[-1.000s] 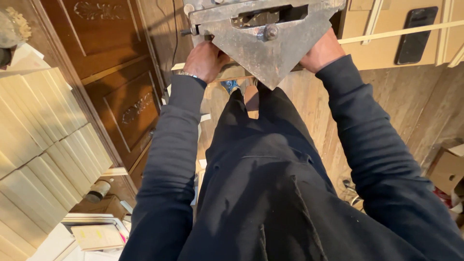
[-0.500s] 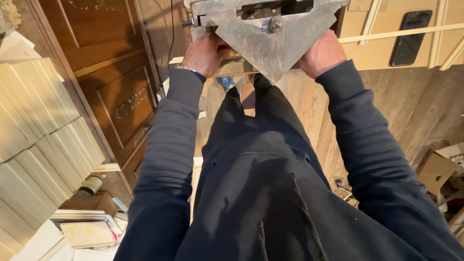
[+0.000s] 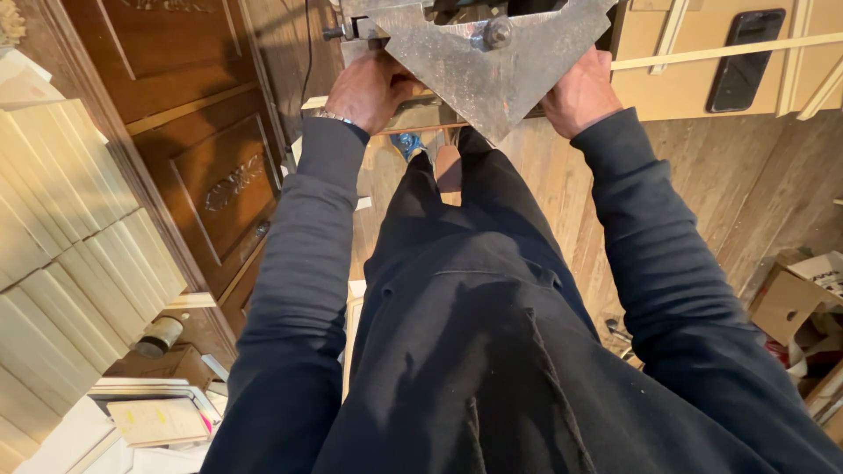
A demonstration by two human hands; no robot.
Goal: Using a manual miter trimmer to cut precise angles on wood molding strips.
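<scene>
Metal plate [image 3: 487,66], a grey, scuffed triangle with its point aimed down at 6 o'clock, sits at the 12 o'clock edge of the view, fixed by a bolt [image 3: 497,33] to a machine whose upper part is cut off by the frame. It lies directly between the two hands. The left hand [image 3: 369,88] is at its 9 o'clock side, fingers curled shut around a wooden strip [image 3: 413,114] that runs under the plate; a bracelet shows at that wrist. The right hand [image 3: 580,92] is at the plate's 3 o'clock side, touching its slanted edge and closed on the material under it, though exactly what its fingers clasp is hidden by the plate. Both arms wear dark sleeves. At 2 o'clock from the plate a black phone [image 3: 745,60] lies on a pale wooden counter [image 3: 667,88]. At 9 o'clock of the view stands a dark carved wooden door [image 3: 202,140], with pale stacked boards [image 3: 61,254] beside it at 8 o'clock. A cardboard box [image 3: 786,303] lies on the plank floor [image 3: 702,193] at 4 o'clock.
</scene>
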